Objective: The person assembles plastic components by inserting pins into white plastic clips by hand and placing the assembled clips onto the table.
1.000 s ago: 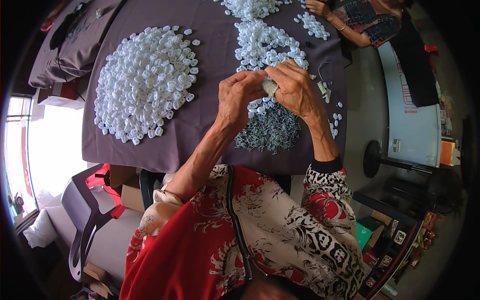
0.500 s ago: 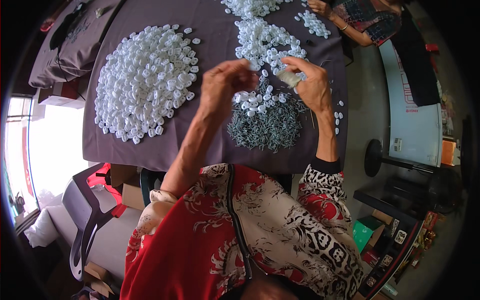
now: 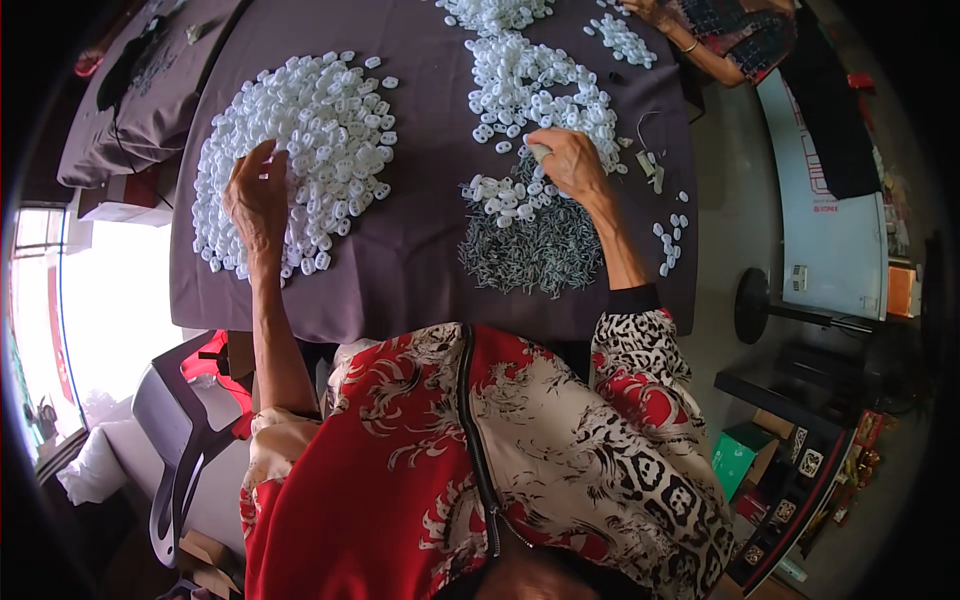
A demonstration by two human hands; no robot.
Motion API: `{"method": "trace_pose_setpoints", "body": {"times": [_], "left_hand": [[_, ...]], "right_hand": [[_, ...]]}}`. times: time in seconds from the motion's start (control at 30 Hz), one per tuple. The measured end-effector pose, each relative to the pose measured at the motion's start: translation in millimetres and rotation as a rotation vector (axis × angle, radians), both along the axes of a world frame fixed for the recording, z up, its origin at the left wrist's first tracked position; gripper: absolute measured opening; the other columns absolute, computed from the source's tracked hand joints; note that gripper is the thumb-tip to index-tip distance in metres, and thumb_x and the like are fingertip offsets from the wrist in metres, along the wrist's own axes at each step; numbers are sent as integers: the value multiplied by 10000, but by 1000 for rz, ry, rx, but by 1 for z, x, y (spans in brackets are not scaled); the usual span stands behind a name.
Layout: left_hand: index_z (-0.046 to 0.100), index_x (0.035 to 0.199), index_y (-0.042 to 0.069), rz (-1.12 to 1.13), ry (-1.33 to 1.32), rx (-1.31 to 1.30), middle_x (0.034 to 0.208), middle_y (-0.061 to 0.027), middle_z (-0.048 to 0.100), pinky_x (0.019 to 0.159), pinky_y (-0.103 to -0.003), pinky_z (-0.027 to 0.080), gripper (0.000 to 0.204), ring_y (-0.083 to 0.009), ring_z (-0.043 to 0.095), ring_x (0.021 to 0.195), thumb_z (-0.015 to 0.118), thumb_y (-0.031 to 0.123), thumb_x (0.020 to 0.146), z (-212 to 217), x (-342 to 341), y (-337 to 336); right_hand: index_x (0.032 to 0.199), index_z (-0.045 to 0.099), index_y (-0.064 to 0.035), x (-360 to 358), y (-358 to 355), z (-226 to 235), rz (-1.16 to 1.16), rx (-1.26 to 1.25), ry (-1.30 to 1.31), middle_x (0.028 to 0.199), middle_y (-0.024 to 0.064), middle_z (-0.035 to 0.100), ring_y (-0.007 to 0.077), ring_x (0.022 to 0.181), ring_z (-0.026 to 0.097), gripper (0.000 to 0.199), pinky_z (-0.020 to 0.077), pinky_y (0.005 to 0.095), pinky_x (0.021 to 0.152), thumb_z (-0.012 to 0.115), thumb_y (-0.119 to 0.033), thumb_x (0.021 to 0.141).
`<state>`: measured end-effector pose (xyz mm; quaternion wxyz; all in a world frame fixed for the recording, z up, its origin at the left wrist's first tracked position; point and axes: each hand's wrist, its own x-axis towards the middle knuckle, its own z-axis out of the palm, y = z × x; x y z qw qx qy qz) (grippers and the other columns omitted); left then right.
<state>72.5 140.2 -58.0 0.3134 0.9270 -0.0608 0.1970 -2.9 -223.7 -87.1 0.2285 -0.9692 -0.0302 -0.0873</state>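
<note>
At the left, my left hand (image 3: 256, 205) reaches over a large pile of white oval plastic pieces (image 3: 325, 130). Its fingers are apart and slightly bent, with nothing seen between them. My right hand (image 3: 572, 165) is closed above the place where white pieces meet the dark screws. Something pale covers or touches a fingertip there, and what the fingers hold, if anything, is hidden. A small group of white pieces (image 3: 505, 200) lies just below this hand, on the edge of the heap of small grey screws (image 3: 530, 250). Beyond it spreads another pile of white pieces (image 3: 510, 75).
A dark cloth covers the table (image 3: 420, 240). Pale scraps (image 3: 652, 172) and several loose white pieces (image 3: 668, 245) lie along its right side. Another person's arm (image 3: 700, 50) comes in at the far right. A grey chair (image 3: 170, 430) stands at the left.
My left hand has moved from the middle to the left pile, and its fingers are apart. My right hand has come down and left, uncovering pale scraps on the cloth.
</note>
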Motion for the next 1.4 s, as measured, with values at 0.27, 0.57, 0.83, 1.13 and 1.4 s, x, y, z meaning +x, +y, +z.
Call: {"method": "trace_pose_setpoints", "body": {"times": [0.27,0.57,0.83,1.13,1.4], "left_hand": [[646,906,53,-493,194,-798,853,-81,634,717,-287,485,196,-170,604,783,628,181,759,115,-71,-61],[577,1002,-7,-887,36,-1134,842,-146,600,648,-285,463,222,-230,576,703,527,111,821,142,-131,-92],[582,995,-4,-1051,85,-1219,847,-141,603,646,-284,468,217,-226,583,713,545,101,809,143,-139,-125],[588,988,-1,-1276,158,-1341,854,-135,606,644,-282,473,213,-222,589,724,566,89,796,145,-153,-139],[593,981,1,-1487,273,-1457,859,-131,609,642,-280,478,211,-218,596,734,584,78,784,144,-165,-142]], "right_hand": [[809,595,-28,2,0,-7,-1,-83,122,776,174,604,342,744,578,147,442,402,661,519,-59,687],[691,499,-2,-2,7,-2,50,-41,18,662,154,527,340,642,526,59,403,411,582,534,-26,651],[756,547,8,-7,-4,-13,13,1,-1,683,138,575,269,612,555,100,436,345,575,548,-12,657],[786,587,-5,-13,-1,-6,-45,187,-12,692,121,593,246,628,579,118,448,327,590,545,-15,676],[845,605,-28,-13,-10,4,-141,324,46,692,49,605,125,616,557,106,426,249,570,578,-63,748]]}}
